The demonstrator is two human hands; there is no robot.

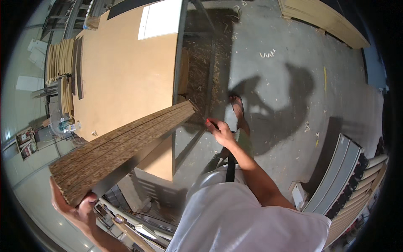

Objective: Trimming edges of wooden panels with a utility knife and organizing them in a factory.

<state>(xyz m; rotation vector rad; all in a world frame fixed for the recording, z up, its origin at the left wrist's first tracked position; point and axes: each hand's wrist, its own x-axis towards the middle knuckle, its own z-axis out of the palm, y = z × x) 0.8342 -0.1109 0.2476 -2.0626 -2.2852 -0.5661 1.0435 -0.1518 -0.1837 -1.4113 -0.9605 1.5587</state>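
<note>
My left hand clamps the near end of the boards, which point away to upper right, while my right hand seems closed on a red pencil.

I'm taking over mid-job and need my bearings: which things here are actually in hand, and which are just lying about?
In hand:
- stack of chipboard strips, gripped at its near end by the left hand
- small red-tipped object in the right hand; too small to identify

Lying about:
- large fibreboard sheet with a white panel on it
- grey slatted panels
- wood scraps on the concrete floor
</note>
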